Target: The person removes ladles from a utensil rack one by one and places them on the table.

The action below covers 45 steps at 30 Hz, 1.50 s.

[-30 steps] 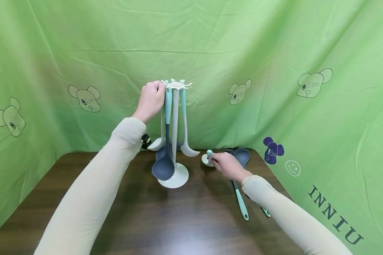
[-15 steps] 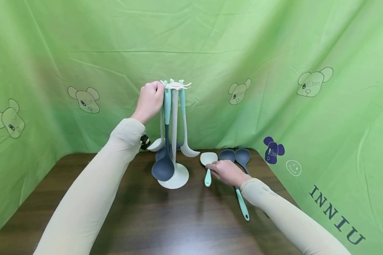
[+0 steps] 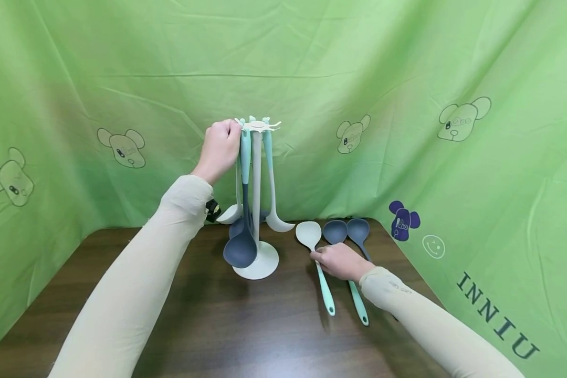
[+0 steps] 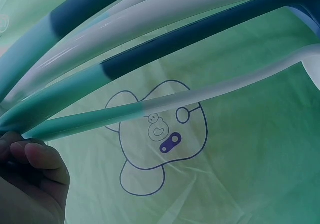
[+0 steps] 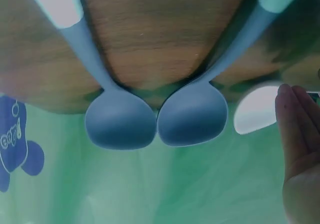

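Two hands busy here, and both are holding something. The left hand (image 3: 219, 147) is up high, fingers curled round the left edge of the top of the white rack (image 3: 256, 184); the fist hides exactly which bit it's got. The right hand (image 3: 340, 261) has a pinch on the neck of the loose white ladle (image 3: 308, 234), thumb and fingers closed just below the bowl. That ladle is right of the rack, bowl toward the back, mint handle angled toward the person. Can't tell if it's fully resting on the wooden table (image 3: 193, 325) or slightly up.

Just beside it are two grey ladles, the nearer one (image 3: 335, 231) and the far right one (image 3: 358, 231), bowls side by side. The right hand and sleeve cover a good part of their handles, so they're partly blocked from the head view.

The rack's already got a bunch hanging: a dark ladle (image 3: 241, 252) in front, which overlaps stuff behind it, plus a white hanging ladle (image 3: 277, 223) on the right. Green curtain (image 3: 283, 63) with cartoon mouse heads behind everything.
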Each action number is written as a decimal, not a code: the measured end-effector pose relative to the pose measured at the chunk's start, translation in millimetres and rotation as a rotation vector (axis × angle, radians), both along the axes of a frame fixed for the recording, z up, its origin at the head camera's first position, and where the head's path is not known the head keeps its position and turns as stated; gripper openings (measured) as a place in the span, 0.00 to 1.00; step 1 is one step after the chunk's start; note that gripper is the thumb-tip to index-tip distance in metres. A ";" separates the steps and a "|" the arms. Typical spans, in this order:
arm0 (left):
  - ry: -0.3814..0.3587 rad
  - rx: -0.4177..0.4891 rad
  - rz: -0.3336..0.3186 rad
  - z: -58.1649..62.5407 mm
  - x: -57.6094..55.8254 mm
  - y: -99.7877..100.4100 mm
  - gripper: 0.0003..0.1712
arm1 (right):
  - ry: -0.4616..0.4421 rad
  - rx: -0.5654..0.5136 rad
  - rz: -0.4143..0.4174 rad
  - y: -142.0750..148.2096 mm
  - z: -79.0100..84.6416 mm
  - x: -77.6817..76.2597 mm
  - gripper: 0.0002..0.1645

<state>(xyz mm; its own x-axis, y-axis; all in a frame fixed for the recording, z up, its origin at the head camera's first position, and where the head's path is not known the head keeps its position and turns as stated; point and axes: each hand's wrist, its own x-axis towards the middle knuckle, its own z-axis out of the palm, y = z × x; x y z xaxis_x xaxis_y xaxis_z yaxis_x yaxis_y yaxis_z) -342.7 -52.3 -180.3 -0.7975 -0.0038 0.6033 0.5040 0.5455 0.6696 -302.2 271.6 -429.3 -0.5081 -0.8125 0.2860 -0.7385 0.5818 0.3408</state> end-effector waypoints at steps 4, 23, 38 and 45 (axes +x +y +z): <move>-0.004 -0.002 0.000 1.4 0.3 -0.7 0.20 | 0.008 0.037 0.002 3.1 -2.4 -2.4 0.07; -0.015 -0.003 -0.009 5.4 3.9 -2.5 0.19 | 0.051 0.069 -0.025 6.3 -9.8 -3.1 0.10; -0.096 0.088 -0.039 6.1 6.2 -1.9 0.19 | 0.045 0.042 -0.033 10.0 -9.4 2.8 0.21; -0.128 0.130 -0.053 4.6 9.9 -1.4 0.19 | 0.085 0.002 -0.024 6.2 -7.7 11.1 0.21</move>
<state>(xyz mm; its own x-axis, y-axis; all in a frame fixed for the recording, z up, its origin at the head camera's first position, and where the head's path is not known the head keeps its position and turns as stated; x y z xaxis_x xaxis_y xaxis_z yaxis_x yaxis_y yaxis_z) -332.9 -53.8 -175.7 -0.8688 -0.0308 0.4942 0.4360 0.4256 0.7930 -291.1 277.8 -437.0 -0.5013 -0.8010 0.3273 -0.6929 0.5981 0.4026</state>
